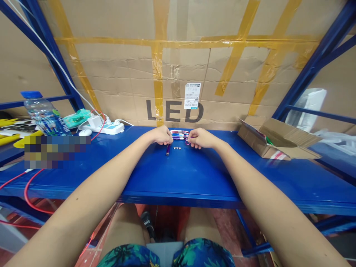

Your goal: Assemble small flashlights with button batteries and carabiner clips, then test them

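My left hand (pixel 163 135) is closed at the back of the blue table, its fingertips at the upper end of a small purple metal tube (pixel 168 149) and apparently gripping it. My right hand (pixel 199 138) is closed in a pinch, with a thin loop (pixel 187 142) at its fingertips. Between the hands, several shiny coloured metal tubes (pixel 178 134) lie side by side in a row, partly hidden by the fingers. Three small silver button cells (pixel 177 148) are lined up just in front of that row.
An open cardboard box (pixel 263 142) stands to the right. Along the left are a water bottle (pixel 46 116), a white power strip (pixel 109 128) and red cables (pixel 26 191). A large cardboard sheet (pixel 122 81) marked LED rises behind the blue table (pixel 180 181).
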{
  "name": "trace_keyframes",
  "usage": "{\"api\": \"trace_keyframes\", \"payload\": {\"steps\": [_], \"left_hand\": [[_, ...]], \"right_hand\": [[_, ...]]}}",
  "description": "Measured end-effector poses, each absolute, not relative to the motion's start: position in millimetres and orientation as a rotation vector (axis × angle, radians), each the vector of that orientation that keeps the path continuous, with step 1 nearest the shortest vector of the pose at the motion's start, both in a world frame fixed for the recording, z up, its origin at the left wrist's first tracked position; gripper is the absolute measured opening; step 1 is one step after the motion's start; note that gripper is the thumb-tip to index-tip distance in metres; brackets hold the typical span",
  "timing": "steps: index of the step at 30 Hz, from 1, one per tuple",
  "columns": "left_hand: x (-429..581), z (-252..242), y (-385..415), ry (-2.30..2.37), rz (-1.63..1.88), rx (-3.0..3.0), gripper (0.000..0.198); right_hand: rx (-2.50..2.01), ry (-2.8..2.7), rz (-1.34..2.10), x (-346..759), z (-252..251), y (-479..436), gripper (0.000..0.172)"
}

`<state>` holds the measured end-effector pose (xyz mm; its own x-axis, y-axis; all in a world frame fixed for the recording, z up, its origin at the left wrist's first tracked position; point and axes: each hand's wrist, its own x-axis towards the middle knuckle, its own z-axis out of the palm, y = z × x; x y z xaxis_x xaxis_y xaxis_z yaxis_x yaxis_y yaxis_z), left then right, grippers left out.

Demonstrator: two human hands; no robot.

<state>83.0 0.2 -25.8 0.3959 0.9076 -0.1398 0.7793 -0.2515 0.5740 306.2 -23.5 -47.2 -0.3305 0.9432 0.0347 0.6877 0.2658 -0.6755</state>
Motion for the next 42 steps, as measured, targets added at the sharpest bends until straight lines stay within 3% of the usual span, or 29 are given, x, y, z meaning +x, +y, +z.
{"api": "trace_keyframes", "payload": {"steps": [15,21,27,42], "left_hand": [[74.7,-46.8,29.9,1.676,0.500,2.036,0.011],[65.9,-57.3,45.5,1.706,0.483,2.079,0.014],[65.8,-57.2,45.4,1.729,0.453,2.084,0.014],[68.0,-52.1,36.8,1.776,0.406,2.133,0.015]], "right_hand": [[-1.642,-2.202,0.580,309.5,-44.5,-21.9,0.005],[-1.807,-2.316,0.503,311.2,-34.6,-30.4,0.020],[-1.818,-2.397,0.634,309.4,-28.0,-40.9,0.023],[-1.571,-2.407,0.807,304.8,-34.1,-41.5,0.004]]}}
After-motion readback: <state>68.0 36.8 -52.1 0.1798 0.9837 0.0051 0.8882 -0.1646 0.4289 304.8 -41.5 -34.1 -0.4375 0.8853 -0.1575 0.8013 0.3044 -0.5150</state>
